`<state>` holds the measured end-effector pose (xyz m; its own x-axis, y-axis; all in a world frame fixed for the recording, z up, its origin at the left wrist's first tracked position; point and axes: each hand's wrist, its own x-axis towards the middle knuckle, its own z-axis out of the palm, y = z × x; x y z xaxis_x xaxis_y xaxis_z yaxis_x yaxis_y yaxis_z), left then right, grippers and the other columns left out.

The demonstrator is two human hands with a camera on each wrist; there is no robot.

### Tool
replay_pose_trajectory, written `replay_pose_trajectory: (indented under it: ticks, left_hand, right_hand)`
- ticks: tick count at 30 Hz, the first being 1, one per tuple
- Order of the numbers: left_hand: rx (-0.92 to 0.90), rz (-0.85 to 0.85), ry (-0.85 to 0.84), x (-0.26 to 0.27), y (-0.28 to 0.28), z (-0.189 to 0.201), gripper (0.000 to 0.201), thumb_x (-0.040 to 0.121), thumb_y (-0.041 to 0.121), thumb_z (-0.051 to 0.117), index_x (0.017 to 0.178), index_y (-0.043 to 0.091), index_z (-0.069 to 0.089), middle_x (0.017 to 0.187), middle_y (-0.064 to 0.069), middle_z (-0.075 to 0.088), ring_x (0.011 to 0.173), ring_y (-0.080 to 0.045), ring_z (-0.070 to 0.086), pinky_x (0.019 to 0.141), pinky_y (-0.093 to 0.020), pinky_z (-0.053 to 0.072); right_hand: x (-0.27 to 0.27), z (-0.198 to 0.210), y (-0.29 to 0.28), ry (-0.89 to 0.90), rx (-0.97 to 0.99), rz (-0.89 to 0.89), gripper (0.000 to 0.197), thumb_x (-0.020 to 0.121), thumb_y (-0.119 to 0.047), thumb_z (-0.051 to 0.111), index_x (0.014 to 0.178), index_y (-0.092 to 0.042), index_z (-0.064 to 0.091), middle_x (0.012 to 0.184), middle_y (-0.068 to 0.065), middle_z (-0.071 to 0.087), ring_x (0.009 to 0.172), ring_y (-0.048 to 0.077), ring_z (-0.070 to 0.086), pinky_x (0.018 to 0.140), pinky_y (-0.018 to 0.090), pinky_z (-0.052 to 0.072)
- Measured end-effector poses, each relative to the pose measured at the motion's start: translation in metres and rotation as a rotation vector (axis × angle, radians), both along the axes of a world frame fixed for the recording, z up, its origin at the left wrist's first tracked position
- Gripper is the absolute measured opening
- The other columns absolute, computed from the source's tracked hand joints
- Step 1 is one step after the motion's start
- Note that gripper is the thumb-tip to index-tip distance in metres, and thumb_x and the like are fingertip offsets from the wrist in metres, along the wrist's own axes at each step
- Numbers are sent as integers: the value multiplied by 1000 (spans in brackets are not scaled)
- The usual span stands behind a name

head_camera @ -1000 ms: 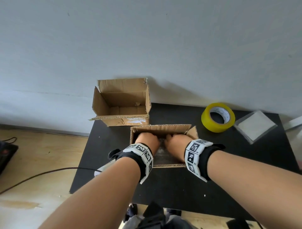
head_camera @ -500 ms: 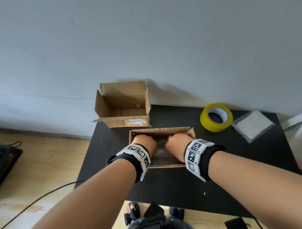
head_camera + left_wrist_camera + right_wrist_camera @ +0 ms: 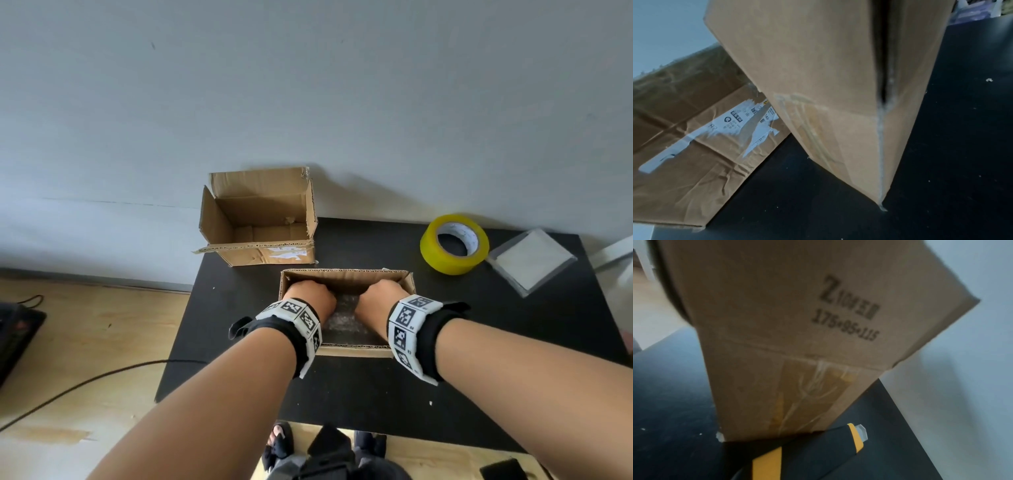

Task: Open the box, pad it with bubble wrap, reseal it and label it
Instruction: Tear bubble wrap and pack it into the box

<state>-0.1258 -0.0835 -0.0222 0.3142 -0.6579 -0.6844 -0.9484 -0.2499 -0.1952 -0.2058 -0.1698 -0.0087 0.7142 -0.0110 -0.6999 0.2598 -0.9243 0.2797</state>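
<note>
Both hands are down inside the box (image 3: 346, 275), knuckles up, fingers hidden below the rim. The left hand (image 3: 310, 296) sits at the left end, the right hand (image 3: 378, 296) at the right end, and each grip presses on the bubble wrap (image 3: 342, 320) that lines the floor of the box. Whether the fingers are curled round the wrap or lie flat on it cannot be told, since the wrist views show only the outside walls of the box.

The wrap shows as a pale, crinkled sheet between the two wrists and towards the near wall. The long axis of the box runs left to right across the counter (image 3: 376, 394), so the hands stand one at each end of that axis, about level with each other; neither is clearly nearer the middle.

By my reading the padding step is in hand, and flaps, tape and label are yet to come. The tape roll (image 3: 454, 245) lies beyond and to the right of the box, nearer the right hand. A knife (image 3: 818, 451) lies against the right foot of the box. A second, open box (image 3: 260, 222) stands behind on the left
</note>
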Motion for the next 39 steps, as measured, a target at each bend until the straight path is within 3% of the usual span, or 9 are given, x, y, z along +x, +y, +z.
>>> replay_pose_trajectory:
  ticks: [6, 13, 19, 27, 34, 37, 39]
  left_hand:
    - [23, -92, 0, 7, -9, -12, 35, 97, 11, 44, 131, 7, 55, 129, -11, 60, 119, -30, 56, 98, -42, 46]
    - [-15, -65, 42, 8, -10, -15, 35, 97, 10, 43, 129, 6, 56, 129, -12, 59, 119, -31, 56, 98, -42, 47]
    - [23, 122, 120, 13, 2, 3, 32, 96, 8, 47, 126, 0, 57, 129, -17, 58, 119, -32, 55, 100, -39, 45]
    - [-121, -103, -32, -7, 3, 9, 30, 98, 9, 43, 120, 11, 63, 123, -8, 63, 115, -28, 59, 87, -36, 49]
    - [35, -147, -104, -9, -2, -12, 33, 100, 15, 38, 126, 12, 58, 129, -6, 59, 122, -28, 52, 96, -38, 40]
    - [85, -231, -135, -11, -2, -14, 32, 99, 12, 39, 124, 12, 60, 127, -6, 61, 119, -27, 55, 95, -40, 43]
    - [64, -196, -115, -13, -2, -13, 32, 99, 10, 40, 123, 11, 61, 126, -6, 62, 117, -27, 57, 92, -40, 47]
  right_hand:
    - [11, -9, -5, 42, 65, -41, 29, 98, -12, 39, 116, -9, 62, 122, 6, 62, 113, 28, 58, 85, 40, 47]
    - [14, -13, -6, 33, 64, -30, 26, 97, -11, 44, 116, -10, 62, 121, 6, 63, 113, 29, 57, 89, 46, 48]
    - [7, -6, -3, -73, 113, -200, 25, 96, -11, 46, 112, -11, 66, 115, 7, 66, 106, 27, 62, 86, 36, 51]
    - [-2, -8, -3, -81, 84, -260, 30, 99, -12, 39, 118, -12, 63, 122, 6, 63, 112, 25, 60, 85, 33, 48]
    - [-5, -15, -9, -127, 83, -289, 33, 96, -4, 39, 116, -9, 64, 120, 9, 64, 110, 29, 61, 82, 34, 48]
    - [-11, -12, -9, -143, 92, -310, 31, 95, -2, 39, 113, -8, 64, 118, 11, 64, 109, 30, 61, 83, 36, 49]
    - [-14, -11, -7, -135, 95, -311, 31, 95, -3, 40, 113, -8, 64, 118, 11, 64, 109, 30, 61, 83, 37, 49]
